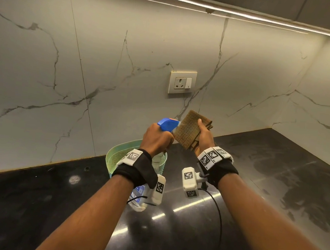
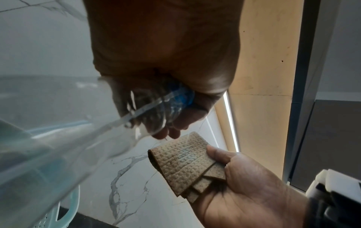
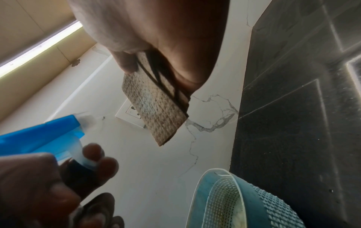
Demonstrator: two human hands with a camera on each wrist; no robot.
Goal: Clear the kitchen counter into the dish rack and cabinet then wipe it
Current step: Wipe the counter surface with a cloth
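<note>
Both forearms raised side by side, well above the desk (image 1: 256, 175), wrists strapped in black bands. Left grip (image 1: 157, 138) curled round the neck of a spray bottle (image 1: 168, 124), two fingertips (image 3: 91, 150) on the trigger. Right grip (image 1: 204, 137) upright, palm turned leftward, thumb pinching a folded brown cloth (image 1: 188, 128) against the fingers, just beside the nozzle.

Spray bottle (image 1: 168, 125) left of cloth (image 1: 188, 129), above counter (image 1: 276, 177).
</note>
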